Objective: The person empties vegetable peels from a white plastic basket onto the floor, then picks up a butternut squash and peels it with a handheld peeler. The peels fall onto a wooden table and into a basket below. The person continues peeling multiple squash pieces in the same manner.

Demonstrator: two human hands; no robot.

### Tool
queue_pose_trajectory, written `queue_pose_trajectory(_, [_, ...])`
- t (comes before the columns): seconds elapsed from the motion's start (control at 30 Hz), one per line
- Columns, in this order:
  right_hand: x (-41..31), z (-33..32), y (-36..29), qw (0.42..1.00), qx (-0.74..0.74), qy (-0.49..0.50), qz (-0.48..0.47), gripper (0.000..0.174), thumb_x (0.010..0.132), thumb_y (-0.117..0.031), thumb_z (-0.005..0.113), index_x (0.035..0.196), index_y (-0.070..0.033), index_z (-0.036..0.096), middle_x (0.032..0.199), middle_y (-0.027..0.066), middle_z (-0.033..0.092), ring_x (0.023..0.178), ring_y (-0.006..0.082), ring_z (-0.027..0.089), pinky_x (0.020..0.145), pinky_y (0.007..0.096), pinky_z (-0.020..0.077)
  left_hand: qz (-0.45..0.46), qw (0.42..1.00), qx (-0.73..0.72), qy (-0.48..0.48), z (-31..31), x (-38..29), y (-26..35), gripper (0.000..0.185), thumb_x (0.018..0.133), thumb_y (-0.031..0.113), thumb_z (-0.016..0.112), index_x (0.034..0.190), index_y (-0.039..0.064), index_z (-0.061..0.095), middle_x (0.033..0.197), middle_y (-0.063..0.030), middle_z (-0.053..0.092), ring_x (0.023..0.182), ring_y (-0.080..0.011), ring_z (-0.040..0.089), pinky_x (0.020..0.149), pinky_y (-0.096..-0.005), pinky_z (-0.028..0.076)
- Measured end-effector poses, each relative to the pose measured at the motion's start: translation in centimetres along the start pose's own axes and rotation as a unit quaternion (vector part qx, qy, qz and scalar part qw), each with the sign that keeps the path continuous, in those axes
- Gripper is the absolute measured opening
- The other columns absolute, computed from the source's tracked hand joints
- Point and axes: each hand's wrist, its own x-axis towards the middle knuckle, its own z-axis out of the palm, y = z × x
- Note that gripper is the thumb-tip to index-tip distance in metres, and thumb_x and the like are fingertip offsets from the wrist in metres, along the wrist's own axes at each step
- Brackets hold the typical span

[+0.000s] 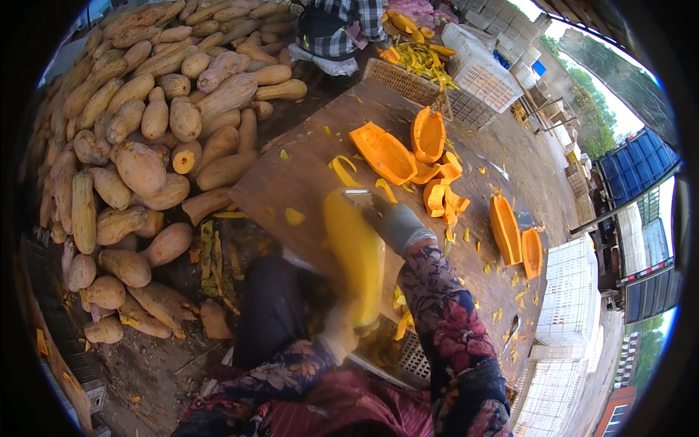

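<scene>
A long yellow squash (pixel 355 257), mostly stripped of its skin and blurred, rests over the near edge of a brown wooden board (pixel 289 169). Its lower end is gripped by my left hand (pixel 339 332), gloved and partly hidden beneath it. My right hand (pixel 401 225), in a grey glove, holds a peeler whose metal blade (pixel 357 192) lies at the squash's far end. Beyond that hand are hollowed orange squash halves (pixel 382 152), a second half (pixel 428 134) and cut chunks (pixel 445 199). Curled peel (pixel 344 170) lies just past the squash.
A large heap of unpeeled squash (pixel 180 114) fills the left side. Two more orange pieces (pixel 505 230) and a spoon-like metal tool (pixel 511 333) lie on the board's right. White crates (pixel 565 289) stand beyond. A co-worker (pixel 333 33) sits behind a peel-filled crate (pixel 404 82).
</scene>
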Motion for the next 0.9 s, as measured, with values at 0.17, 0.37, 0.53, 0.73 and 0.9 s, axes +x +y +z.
queue_pose_trajectory(0.17, [-5.7,3.7,1.6,0.990,0.106,0.095,0.019,0.052,0.106,-0.035,0.058,0.148,-0.006,0.054,0.108,0.0317,0.071,0.104,0.0455,0.070,0.086,0.0494,0.0557,-0.005,0.998,0.043,0.055,0.8,-0.4,0.6,0.041,0.098,0.042,0.071,0.132,0.021,0.063,0.116,-0.0001,0.067,0.104,-0.0185,0.066,0.079,-0.0430,0.059])
queue_pose_trajectory(0.37, [-19.7,11.4,1.6,0.972,0.198,0.113,0.058,0.060,0.103,-0.024,0.063,0.155,-0.006,0.040,0.092,0.0264,0.071,0.075,0.0471,0.069,0.063,0.0529,0.0548,-0.006,0.995,0.071,0.075,1.3,-0.6,0.5,0.047,0.098,0.045,0.070,0.135,0.018,0.059,0.116,-0.0028,0.067,0.106,-0.0192,0.066,0.079,-0.0432,0.059])
queue_pose_trajectory(0.53, [-28.7,14.3,0.0,0.981,0.175,0.083,-0.026,0.041,0.103,-0.010,0.057,0.144,-0.006,0.057,0.116,0.0249,0.071,0.108,0.0380,0.071,0.078,0.0433,0.0613,-0.012,0.981,0.155,0.114,0.4,0.4,0.1,0.047,0.099,0.047,0.068,0.134,0.016,0.060,0.110,-0.0030,0.067,0.093,-0.0186,0.066,0.070,-0.0397,0.058])
queue_pose_trajectory(0.73, [-16.5,7.6,2.5,0.957,0.247,0.134,0.078,0.057,0.104,-0.028,0.064,0.152,-0.004,0.049,0.122,0.0284,0.071,0.111,0.0390,0.073,0.089,0.0455,0.0575,-0.009,0.989,0.094,0.114,-0.9,1.5,-1.2,0.049,0.099,0.053,0.068,0.127,0.014,0.064,0.099,0.0005,0.067,0.075,-0.0172,0.062,0.063,-0.0357,0.055])
queue_pose_trajectory(0.9, [-1.6,2.4,1.3,0.990,0.091,0.107,-0.025,0.055,0.104,-0.043,0.056,0.145,-0.006,0.054,0.112,0.0318,0.070,0.105,0.0490,0.067,0.089,0.0537,0.0539,0.042,0.994,0.088,0.045,-0.6,1.1,-1.0,0.049,0.099,0.054,0.067,0.129,0.016,0.064,0.103,-0.0006,0.069,0.086,-0.0190,0.068,0.069,-0.0342,0.057])
